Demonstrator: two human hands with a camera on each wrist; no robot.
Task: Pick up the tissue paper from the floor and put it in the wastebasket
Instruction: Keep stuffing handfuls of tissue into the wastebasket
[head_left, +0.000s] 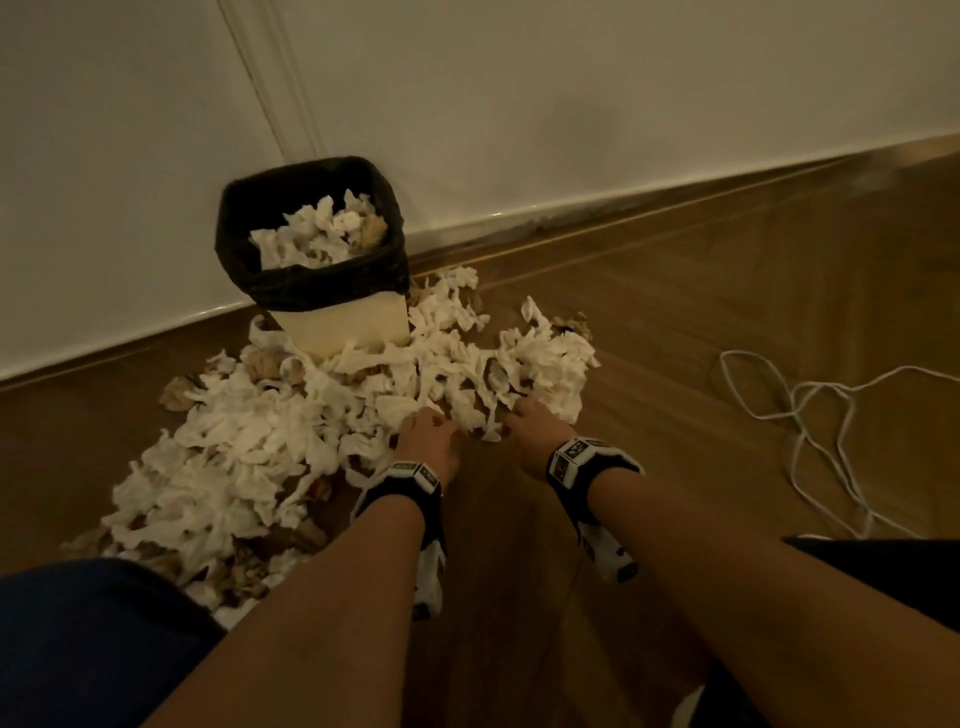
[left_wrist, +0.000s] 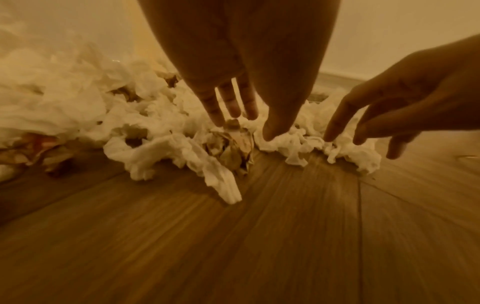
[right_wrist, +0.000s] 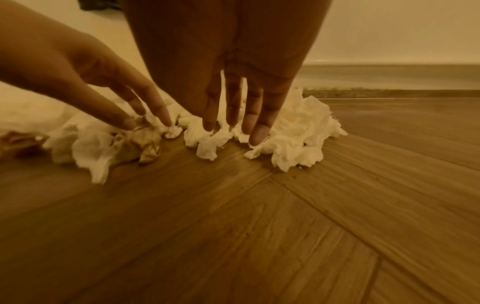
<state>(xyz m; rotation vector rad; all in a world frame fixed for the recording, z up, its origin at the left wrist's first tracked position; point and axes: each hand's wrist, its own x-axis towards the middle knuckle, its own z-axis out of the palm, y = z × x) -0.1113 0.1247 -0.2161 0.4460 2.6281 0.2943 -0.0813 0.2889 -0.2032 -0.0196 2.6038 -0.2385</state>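
Note:
A big heap of crumpled white and brown tissue paper (head_left: 322, 415) covers the wooden floor around a cream wastebasket (head_left: 345, 322) with a black liner, itself heaped with tissues. Both hands reach down side by side at the heap's near edge. My left hand (head_left: 428, 434) has straight, spread fingers (left_wrist: 223, 107) touching a brown and white wad (left_wrist: 231, 144). My right hand (head_left: 524, 421) also has straight fingers (right_wrist: 257, 131) resting on a white clump (right_wrist: 296, 133). Neither hand grips anything.
The wastebasket stands against a white wall (head_left: 571, 104) with a skirting board. A white cable (head_left: 810, 415) lies looped on the floor to the right. Bare wooden floor (head_left: 675, 322) lies right of the heap. My knees show at both lower corners.

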